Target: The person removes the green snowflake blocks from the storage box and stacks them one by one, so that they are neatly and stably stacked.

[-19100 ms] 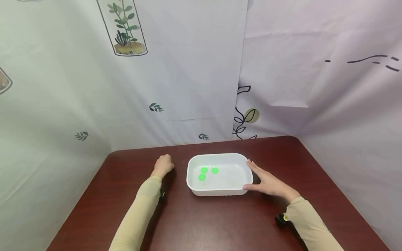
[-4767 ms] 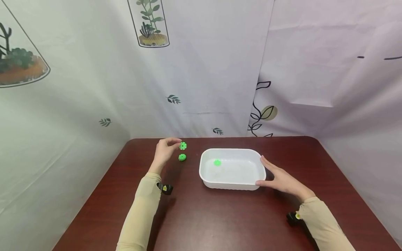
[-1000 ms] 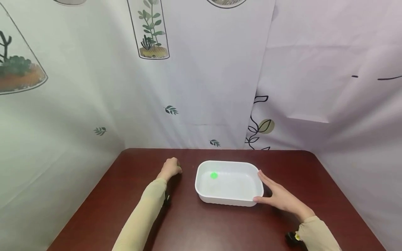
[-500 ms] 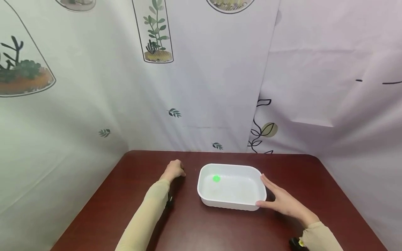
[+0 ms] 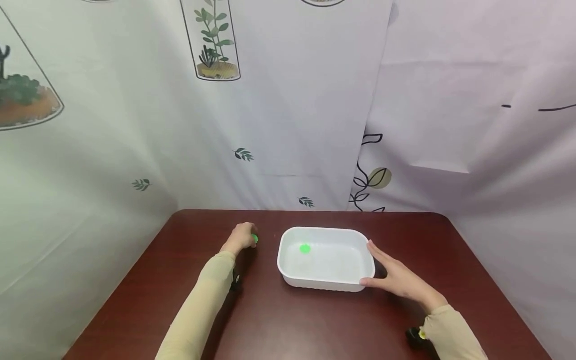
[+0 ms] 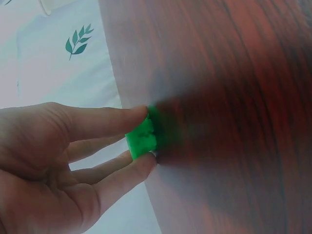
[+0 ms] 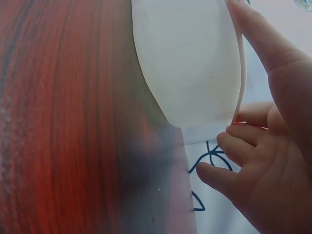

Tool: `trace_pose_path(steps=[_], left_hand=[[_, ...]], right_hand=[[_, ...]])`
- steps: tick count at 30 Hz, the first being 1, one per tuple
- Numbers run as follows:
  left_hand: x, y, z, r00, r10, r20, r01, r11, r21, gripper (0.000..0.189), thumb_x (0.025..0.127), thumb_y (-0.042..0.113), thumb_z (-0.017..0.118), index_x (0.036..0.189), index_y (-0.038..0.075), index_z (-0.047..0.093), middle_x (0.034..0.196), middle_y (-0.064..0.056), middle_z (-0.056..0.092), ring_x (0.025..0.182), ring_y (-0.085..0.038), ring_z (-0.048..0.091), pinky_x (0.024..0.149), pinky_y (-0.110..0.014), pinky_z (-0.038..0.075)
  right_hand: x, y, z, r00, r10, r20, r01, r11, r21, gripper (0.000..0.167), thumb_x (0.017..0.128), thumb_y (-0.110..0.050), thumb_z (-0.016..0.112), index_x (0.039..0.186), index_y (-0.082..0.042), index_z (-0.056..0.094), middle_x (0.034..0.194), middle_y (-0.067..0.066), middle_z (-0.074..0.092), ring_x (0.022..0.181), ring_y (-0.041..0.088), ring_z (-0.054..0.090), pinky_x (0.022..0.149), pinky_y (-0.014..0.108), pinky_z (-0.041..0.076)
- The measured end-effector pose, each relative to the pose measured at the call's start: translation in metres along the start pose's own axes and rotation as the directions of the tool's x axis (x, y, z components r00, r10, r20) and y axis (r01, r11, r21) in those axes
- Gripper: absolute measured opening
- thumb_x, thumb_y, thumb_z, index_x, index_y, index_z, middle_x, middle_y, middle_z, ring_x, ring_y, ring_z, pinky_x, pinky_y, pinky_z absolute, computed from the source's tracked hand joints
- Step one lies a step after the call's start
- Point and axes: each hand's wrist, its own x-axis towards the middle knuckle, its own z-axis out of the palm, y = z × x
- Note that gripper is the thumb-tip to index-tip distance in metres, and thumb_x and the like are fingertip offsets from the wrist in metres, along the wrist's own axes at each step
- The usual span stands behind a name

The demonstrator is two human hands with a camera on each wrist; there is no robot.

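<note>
My left hand [image 5: 243, 236] is low over the table, left of the white container. In the left wrist view its thumb and fingertips pinch a small stack of green notched plastic discs [image 6: 142, 138] from both sides, close against the tabletop. The white rectangular container [image 5: 326, 286] has one more green disc [image 5: 305, 248] on its floor, toward the left. My right hand [image 5: 398, 276] lies at the container's right end, fingers and thumb spread fairly straight, the fingertips at the back corner and the thumb at the front corner. The right wrist view shows the container's wall [image 7: 195, 63] beside this hand.
The dark red-brown table [image 5: 288, 320] ends at a printed white cloth backdrop [image 5: 288, 100], which also hangs along both sides. Black wrist cameras are strapped under both sleeves.
Three discs lay in the container 19.1 s ago; one lies there now. At 4.8 s ago my left hand held a disc above others on the table; now it pinches the stack. The right hand stays put.
</note>
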Motion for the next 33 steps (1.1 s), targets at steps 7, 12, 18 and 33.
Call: trace_pose_path(steps=[7, 12, 18, 33], left_hand=[[0.003, 0.007, 0.007, 1.000, 0.022, 0.000, -0.022, 1.000, -0.014, 0.035, 0.078, -0.008, 0.076, 0.112, -0.007, 0.069, 0.112, -0.023, 0.068, 0.094, -0.034, 0.062, 0.075, -0.041, 0.053], [0.003, 0.008, 0.011, 1.000, 0.025, 0.015, -0.025, 0.999, -0.020, 0.036, 0.079, -0.004, 0.079, 0.113, -0.007, 0.068, 0.114, -0.023, 0.067, 0.096, -0.035, 0.062, 0.076, -0.041, 0.053], [0.003, 0.002, -0.004, 0.998, 0.028, 0.050, -0.027, 1.000, -0.002, 0.043, 0.080, -0.002, 0.080, 0.120, -0.008, 0.066, 0.122, -0.026, 0.064, 0.109, -0.041, 0.061, 0.085, -0.047, 0.053], [0.007, -0.019, -0.014, 0.995, 0.016, 0.100, -0.010, 0.998, -0.055, 0.047, 0.083, 0.003, 0.077, 0.125, -0.011, 0.062, 0.126, -0.030, 0.061, 0.113, -0.042, 0.059, 0.090, -0.050, 0.052]], right_hand=[[-0.007, 0.006, -0.004, 1.000, -0.009, -0.014, 0.008, 1.000, -0.011, 0.110, 0.080, -0.058, 0.079, 0.157, 0.001, 0.028, 0.161, 0.023, 0.026, 0.144, 0.044, 0.032, 0.110, 0.060, 0.034], [-0.011, 0.008, -0.002, 1.000, 0.022, -0.002, -0.022, 1.000, 0.001, 0.111, 0.079, -0.059, 0.079, 0.158, 0.000, 0.027, 0.162, 0.021, 0.025, 0.145, 0.043, 0.032, 0.110, 0.060, 0.033], [0.002, 0.005, -0.003, 0.999, 0.036, 0.033, -0.037, 0.999, 0.033, 0.113, 0.079, -0.063, 0.077, 0.160, -0.006, 0.022, 0.165, 0.017, 0.020, 0.147, 0.041, 0.027, 0.112, 0.060, 0.031], [0.009, 0.006, -0.006, 0.996, 0.059, 0.066, -0.061, 0.998, 0.034, 0.116, 0.078, -0.065, 0.076, 0.161, -0.008, 0.018, 0.167, 0.015, 0.016, 0.150, 0.038, 0.023, 0.114, 0.059, 0.028]])
